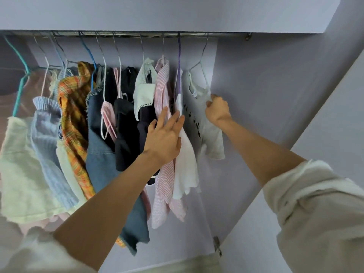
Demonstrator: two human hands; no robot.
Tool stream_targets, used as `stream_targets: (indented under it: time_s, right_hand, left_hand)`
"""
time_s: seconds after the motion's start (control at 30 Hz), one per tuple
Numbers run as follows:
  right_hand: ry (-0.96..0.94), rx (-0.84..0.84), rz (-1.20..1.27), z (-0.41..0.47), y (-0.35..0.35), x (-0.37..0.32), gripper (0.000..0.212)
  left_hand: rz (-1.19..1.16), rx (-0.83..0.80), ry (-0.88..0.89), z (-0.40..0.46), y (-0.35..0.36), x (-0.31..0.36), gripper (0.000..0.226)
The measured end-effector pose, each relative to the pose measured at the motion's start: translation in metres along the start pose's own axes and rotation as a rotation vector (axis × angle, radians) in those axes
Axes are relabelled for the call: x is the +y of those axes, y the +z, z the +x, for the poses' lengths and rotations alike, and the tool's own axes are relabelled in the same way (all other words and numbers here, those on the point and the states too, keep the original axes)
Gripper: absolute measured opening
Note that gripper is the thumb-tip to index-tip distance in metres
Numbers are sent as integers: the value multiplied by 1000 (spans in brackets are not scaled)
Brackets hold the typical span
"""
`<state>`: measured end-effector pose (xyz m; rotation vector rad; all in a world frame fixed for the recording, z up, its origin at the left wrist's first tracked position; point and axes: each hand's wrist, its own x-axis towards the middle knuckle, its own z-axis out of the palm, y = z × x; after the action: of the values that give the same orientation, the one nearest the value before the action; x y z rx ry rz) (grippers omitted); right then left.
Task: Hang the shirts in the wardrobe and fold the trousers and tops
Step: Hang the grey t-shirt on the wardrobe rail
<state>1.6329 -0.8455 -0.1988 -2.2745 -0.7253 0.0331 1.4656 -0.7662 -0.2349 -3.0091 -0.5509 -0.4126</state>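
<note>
Hanging from one rail (137, 34), about ten garments; right grip (217, 108) pinching white tee (206, 123), left grip (164, 137) wide, fingers straight.

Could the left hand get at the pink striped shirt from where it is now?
Probably yes. The left hand lies open, fingers straight against the white top, right beside the pink striped shirt; nothing sits between them.

Just lilac-painted wall (266, 79) sitting behind everything, a metal hinge (217, 245) showing down low, and a small bracket (248, 36) poking out up top.
</note>
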Motion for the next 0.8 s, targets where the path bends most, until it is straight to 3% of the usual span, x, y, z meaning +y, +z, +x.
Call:
stream_targets:
  time_s: [0.07,0.2,0.37,0.53,0.67,0.8]
  right_hand:
    - [-36,-22,-28,-8,2,8,29]
    - [-73,-16,-60,-20,-3,16,47]
    - [-201,74,-258,-27,-17,14,33]
    - [-316,2,-392,-30,-23,11,47]
    - [-281,-28,-239,-45,-19,25,49]
    - [-365,196,-78,-96,-6,51,52]
  left_hand:
    - [-19,-31,-5,0,-1,3,62]
    - [-102,-54,-38,1,-8,12,59]
    - [-142,-91,-81,2,-16,19,60]
    - [-134,-121,-128,2,-18,27,61]
    - [-157,-94,-155,-7,-19,28,60]
    - [-254,84,-244,-40,-8,32,60]
